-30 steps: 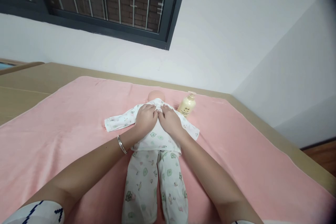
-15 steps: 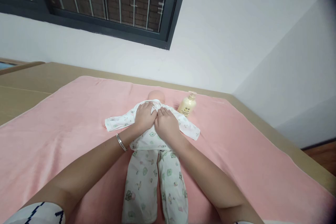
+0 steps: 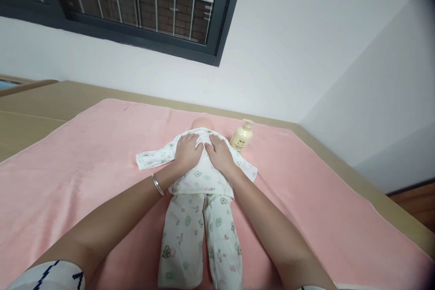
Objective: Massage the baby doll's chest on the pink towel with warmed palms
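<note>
1. Doll [image 3: 205, 179] lies mid-view on the blanket [image 3: 102, 145], head [image 3: 202, 123] at the far end, legs toward the person; can't tell if it's face up or face down
2. Left hand [image 3: 187, 152] is palm down on the upper part of the doll's top [image 3: 193, 185], fingers extended, thumb angled in toward the middle; hand is open, no grip visible
3. Right hand [image 3: 220, 155] mirrors it on the other side of the top: palm down, fingers extended, thumb angled in; open, nothing visibly gripped
4. Thumb tips sit near each other with a narrow gap; palms are hidden, so can't tell how hard either one presses
5. Top is white with small prints, sleeves out to both sides, hem meeting the pants [image 3: 183, 240]
6. Pants have green and pink prints, legs side by side, blanket showing between them
7. Bottle [image 3: 242, 138], pale yellow with a pump, is on the blanket by the doll's shoulder, right-hand side; near the right hand but apart from it, can't tell if its base touches the sleeve
8. Bracelet [image 3: 158, 185], silver, on the left wrist
9. Blanket is pink, bench [image 3: 81, 95] shows around its edges
10. Behind: white wall [image 3: 288, 31], dark-framed window [image 3: 217, 47] with bars
</note>
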`<act>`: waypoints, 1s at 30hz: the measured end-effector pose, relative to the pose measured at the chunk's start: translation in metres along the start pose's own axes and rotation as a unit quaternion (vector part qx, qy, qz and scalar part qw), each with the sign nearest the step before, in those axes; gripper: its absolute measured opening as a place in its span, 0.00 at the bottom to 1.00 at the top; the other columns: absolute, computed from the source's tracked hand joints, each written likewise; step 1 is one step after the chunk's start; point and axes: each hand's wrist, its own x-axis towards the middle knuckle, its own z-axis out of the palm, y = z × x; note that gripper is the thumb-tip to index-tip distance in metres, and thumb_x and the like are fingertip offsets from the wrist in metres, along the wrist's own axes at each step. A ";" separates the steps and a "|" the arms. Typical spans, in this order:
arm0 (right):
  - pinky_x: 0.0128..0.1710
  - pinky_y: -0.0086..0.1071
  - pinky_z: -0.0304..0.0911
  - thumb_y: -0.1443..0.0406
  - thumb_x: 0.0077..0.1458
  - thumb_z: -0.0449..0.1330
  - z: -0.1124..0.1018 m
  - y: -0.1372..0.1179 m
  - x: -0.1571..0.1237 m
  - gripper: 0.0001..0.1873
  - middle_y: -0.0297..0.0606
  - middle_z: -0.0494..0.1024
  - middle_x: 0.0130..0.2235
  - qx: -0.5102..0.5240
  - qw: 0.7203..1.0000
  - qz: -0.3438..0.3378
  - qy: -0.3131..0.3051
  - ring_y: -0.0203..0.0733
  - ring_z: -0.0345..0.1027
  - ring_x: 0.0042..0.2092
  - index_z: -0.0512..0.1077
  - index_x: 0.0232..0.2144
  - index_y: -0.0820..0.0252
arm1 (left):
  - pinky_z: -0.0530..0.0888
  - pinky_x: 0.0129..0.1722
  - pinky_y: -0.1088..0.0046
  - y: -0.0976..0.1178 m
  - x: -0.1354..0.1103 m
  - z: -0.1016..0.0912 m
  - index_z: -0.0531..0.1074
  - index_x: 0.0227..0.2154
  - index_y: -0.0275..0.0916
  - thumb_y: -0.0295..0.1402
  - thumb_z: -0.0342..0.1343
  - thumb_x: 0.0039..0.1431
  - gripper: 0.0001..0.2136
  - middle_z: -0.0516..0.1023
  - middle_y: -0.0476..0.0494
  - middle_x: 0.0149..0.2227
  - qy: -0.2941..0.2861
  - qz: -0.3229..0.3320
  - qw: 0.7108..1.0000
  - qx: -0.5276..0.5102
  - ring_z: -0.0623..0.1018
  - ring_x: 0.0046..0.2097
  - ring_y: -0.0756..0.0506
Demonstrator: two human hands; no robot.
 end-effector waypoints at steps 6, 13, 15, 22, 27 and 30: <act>0.69 0.46 0.41 0.57 0.67 0.45 0.001 -0.001 0.000 0.28 0.47 0.62 0.66 0.006 1.000 0.005 -0.001 0.47 0.50 0.68 0.62 0.63 0.65 | 0.63 0.64 0.58 -0.001 0.000 0.001 0.71 0.54 0.35 0.34 0.45 0.64 0.19 0.75 0.38 0.57 0.004 -0.003 1.000 0.005 0.71 0.60 0.39; 0.69 0.49 0.40 0.55 0.66 0.50 -0.004 0.009 0.006 0.28 0.47 0.62 0.66 0.039 0.999 -0.019 -0.019 0.50 0.51 0.68 0.63 0.62 0.63 | 0.65 0.62 0.57 0.009 -0.007 -0.008 0.71 0.53 0.34 0.34 0.44 0.65 0.19 0.76 0.36 0.55 0.001 -0.001 0.999 0.033 0.71 0.59 0.37; 0.68 0.48 0.41 0.55 0.65 0.51 -0.007 0.012 0.009 0.28 0.46 0.63 0.65 0.054 0.998 -0.032 -0.027 0.49 0.52 0.68 0.63 0.62 0.62 | 0.66 0.59 0.55 0.015 -0.011 -0.012 0.72 0.51 0.35 0.35 0.43 0.65 0.17 0.77 0.36 0.52 -0.004 -0.007 0.998 0.058 0.72 0.57 0.36; 0.64 0.52 0.49 0.62 0.67 0.46 -0.009 -0.018 -0.007 0.24 0.54 0.66 0.63 -0.029 0.999 0.010 -0.012 0.55 0.56 0.65 0.66 0.59 0.69 | 0.68 0.57 0.57 0.014 0.000 -0.020 0.73 0.47 0.36 0.37 0.43 0.65 0.17 0.77 0.36 0.51 -0.050 -0.011 0.996 0.067 0.74 0.55 0.36; 0.63 0.45 0.54 0.67 0.64 0.47 -0.010 -0.041 -0.024 0.24 0.55 0.67 0.62 -0.100 0.995 -0.028 -0.010 0.55 0.58 0.64 0.66 0.59 0.71 | 0.70 0.54 0.56 0.012 0.004 -0.026 0.73 0.46 0.31 0.35 0.41 0.66 0.18 0.78 0.33 0.49 -0.079 0.003 0.993 0.091 0.75 0.53 0.35; 0.64 0.44 0.53 0.67 0.66 0.45 -0.015 -0.029 -0.015 0.22 0.49 0.69 0.61 -0.044 0.998 -0.027 -0.026 0.50 0.60 0.64 0.70 0.55 0.65 | 0.70 0.53 0.54 0.020 -0.003 -0.026 0.75 0.43 0.28 0.34 0.39 0.67 0.20 0.78 0.30 0.45 -0.066 0.015 0.989 0.131 0.76 0.51 0.33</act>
